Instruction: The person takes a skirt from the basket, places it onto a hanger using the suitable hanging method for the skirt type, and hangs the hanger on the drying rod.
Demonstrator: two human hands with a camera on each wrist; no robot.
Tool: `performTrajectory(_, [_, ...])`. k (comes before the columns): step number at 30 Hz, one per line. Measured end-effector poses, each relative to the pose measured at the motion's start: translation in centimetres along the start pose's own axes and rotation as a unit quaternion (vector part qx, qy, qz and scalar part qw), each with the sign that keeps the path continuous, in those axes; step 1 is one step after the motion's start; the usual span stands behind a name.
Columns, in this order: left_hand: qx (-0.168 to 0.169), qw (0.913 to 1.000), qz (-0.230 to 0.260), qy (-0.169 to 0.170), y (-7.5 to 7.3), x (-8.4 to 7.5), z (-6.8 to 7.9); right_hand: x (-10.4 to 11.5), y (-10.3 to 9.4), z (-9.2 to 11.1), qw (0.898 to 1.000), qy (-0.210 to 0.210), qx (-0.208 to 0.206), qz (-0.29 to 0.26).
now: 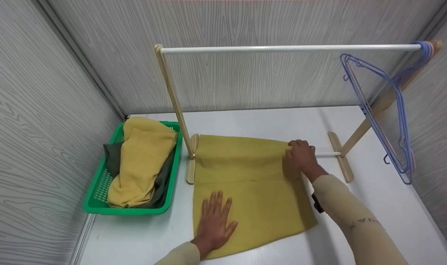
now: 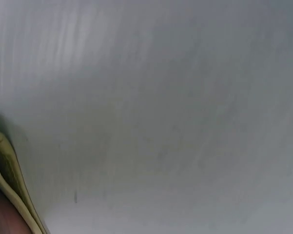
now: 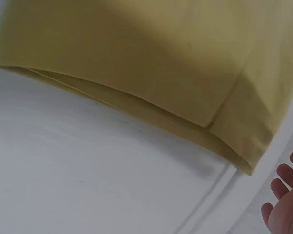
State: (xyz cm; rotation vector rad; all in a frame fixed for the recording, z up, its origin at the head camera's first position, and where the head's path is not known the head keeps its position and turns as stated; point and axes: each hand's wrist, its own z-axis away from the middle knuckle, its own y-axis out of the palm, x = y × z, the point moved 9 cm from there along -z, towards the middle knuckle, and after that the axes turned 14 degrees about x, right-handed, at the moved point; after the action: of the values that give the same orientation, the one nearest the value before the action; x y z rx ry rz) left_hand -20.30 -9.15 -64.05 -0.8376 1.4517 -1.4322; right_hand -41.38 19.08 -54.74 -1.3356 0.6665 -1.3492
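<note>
A mustard-yellow folded cloth point(image 1: 252, 198) lies spread on the white table, with a crease or seam running across it. On its lower left part my left hand point(image 1: 215, 224) rests flat, fingers spread. My right hand point(image 1: 303, 156) is at the cloth's upper right corner, fingers loosely bent. In the right wrist view that hand point(image 3: 285, 200) shows beside the corner with no cloth between its fingers, and the layered edge of the cloth point(image 3: 136, 87) lifts slightly. The left wrist view catches only a folded cloth edge point(image 2: 14, 180) and a bit of skin.
A green basket point(image 1: 126, 211) at the left holds yellow and dark green cloths. Behind and over the yellow cloth stands a wooden rack with a white top rail point(image 1: 282, 48). Several blue hangers point(image 1: 400, 110) hang at its right end. Patterned panels point(image 1: 245, 81) enclose the table.
</note>
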Motion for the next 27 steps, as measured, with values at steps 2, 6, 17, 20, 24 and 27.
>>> performTrajectory(2, [-0.007,1.0000,0.000,0.005,0.0,-0.3,-0.1,-1.2,-0.4,-1.6,0.999,0.024,0.020,-0.006])
performTrajectory(6, [-0.013,0.9999,-0.003,0.010,0.1,-0.6,0.0,-2.6,0.7,-3.6,0.995,0.055,0.077,-0.015])
performTrajectory(17, [0.011,0.9982,-0.044,0.038,-1.8,-0.7,-1.3,-4.0,1.4,-3.9,0.997,0.058,0.058,0.002])
performTrajectory(20, [0.010,0.9983,-0.046,0.033,-3.5,-0.1,-3.1,-3.4,0.2,-3.3,0.998,0.039,0.018,0.038])
performTrajectory(24, [-0.022,0.9997,-0.013,-0.002,-6.9,2.2,-6.6,-0.7,-1.3,-2.2,0.996,-0.046,-0.063,0.050])
performTrajectory(27, [-0.048,0.9986,-0.002,-0.023,-9.4,3.9,-9.5,1.9,-1.7,-0.6,0.979,-0.146,-0.120,0.072])
